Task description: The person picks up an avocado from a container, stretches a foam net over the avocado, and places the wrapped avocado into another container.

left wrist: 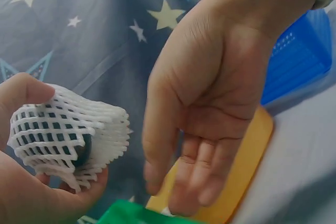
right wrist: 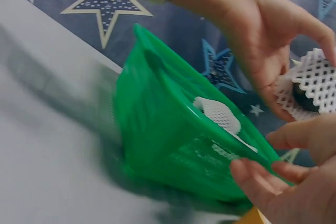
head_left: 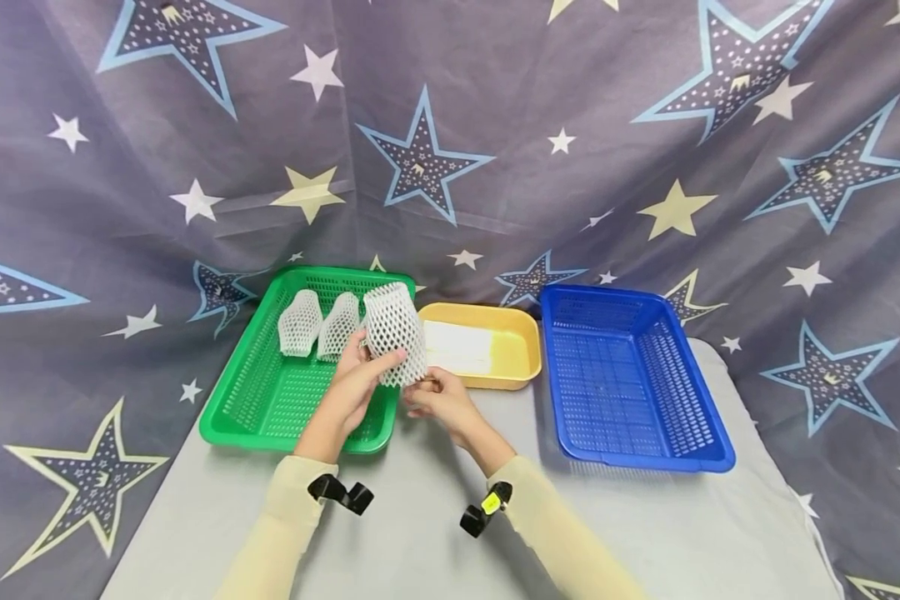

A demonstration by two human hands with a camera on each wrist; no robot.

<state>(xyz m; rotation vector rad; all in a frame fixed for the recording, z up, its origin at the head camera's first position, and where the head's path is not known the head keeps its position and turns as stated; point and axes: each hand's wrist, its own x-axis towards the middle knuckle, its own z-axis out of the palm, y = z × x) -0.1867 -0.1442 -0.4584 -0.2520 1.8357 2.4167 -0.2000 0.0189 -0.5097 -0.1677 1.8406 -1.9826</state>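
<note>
My left hand (head_left: 351, 385) grips a white foam net sleeve (head_left: 396, 333) over the right side of the green basket (head_left: 232, 400). Inside the mesh sits a dark, rounded object (left wrist: 83, 151); its kind cannot be told. Thumb and fingers hold the sleeve from opposite sides in the left wrist view, and its ruffled end points right. Close by, my right hand (head_left: 444, 404) hangs with relaxed fingers (left wrist: 191, 171), apart from the sleeve and holding nothing visible. Two more white foam net sleeves, one on the left (head_left: 300, 323) and one beside it (head_left: 339, 327), lie in the green basket.
A yellow tray (head_left: 521, 382) with a flat white item (head_left: 457, 347) in it stands behind my right hand. Farther right is a blue basket (head_left: 600, 392). All stand on a grey-white table (head_left: 420, 517) before a star-patterned cloth (head_left: 510, 200).
</note>
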